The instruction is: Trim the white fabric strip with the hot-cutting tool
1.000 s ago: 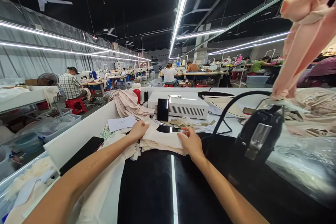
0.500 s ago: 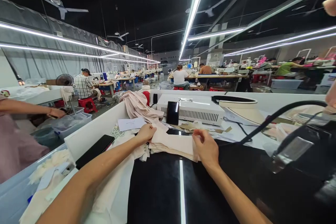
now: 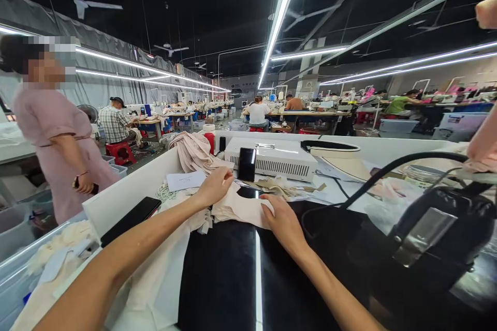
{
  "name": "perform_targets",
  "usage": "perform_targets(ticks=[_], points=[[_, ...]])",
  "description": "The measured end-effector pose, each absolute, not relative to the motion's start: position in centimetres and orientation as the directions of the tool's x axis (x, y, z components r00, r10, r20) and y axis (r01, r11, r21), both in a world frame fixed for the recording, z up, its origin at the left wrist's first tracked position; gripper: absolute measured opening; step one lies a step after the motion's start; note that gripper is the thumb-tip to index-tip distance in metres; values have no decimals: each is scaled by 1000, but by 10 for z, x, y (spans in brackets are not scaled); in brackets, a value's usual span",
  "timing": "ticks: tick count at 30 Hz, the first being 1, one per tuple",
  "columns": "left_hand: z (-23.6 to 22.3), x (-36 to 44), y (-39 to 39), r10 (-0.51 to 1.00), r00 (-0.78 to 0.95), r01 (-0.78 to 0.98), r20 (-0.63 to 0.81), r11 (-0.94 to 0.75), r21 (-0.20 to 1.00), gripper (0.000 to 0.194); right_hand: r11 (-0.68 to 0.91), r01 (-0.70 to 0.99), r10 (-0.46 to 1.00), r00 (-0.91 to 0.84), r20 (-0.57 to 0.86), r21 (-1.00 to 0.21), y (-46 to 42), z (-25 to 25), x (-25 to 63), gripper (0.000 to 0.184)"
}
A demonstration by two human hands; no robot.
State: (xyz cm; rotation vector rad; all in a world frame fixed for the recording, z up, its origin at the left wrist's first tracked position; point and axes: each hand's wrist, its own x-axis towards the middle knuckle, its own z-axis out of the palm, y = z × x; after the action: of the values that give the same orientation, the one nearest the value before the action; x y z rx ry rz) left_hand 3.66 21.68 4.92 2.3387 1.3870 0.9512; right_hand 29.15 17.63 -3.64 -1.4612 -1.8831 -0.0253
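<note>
A stack of cream fabric pieces (image 3: 243, 208) lies at the far edge of a black work surface (image 3: 233, 279). My left hand (image 3: 214, 186) rests on the stack's left end, fingers curled over the cloth. My right hand (image 3: 282, 221) lies flat on the stack's right end, fingers stretched out and pressing it down. More cream fabric (image 3: 163, 279) hangs off the surface under my left forearm.
A white machine box (image 3: 272, 158) with a black phone (image 3: 246, 164) leaning on it stands behind the stack. A black iron (image 3: 430, 227) with its hose sits at the right. Another phone (image 3: 130, 220) lies at the left. A person in pink (image 3: 58, 134) stands left.
My right hand has gone from a curled grip to lying flat on the stack. The person in pink has come fully into view at the left.
</note>
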Motion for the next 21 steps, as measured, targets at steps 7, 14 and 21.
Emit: perform_targets(ticks=[7,14,21], points=[[19,50,218,742,575,675,345,-668,312,39,356,850,880,-164,446,-389,159,-41,278,28],[1,43,216,772,564,722,293,-633,278,39,342,851,907,-188,377,-399,144,-32,277,19],[22,39,206,787,542,721,296,-616,318,49,557,714,823,-408,394,-424,62,-22,251,27]])
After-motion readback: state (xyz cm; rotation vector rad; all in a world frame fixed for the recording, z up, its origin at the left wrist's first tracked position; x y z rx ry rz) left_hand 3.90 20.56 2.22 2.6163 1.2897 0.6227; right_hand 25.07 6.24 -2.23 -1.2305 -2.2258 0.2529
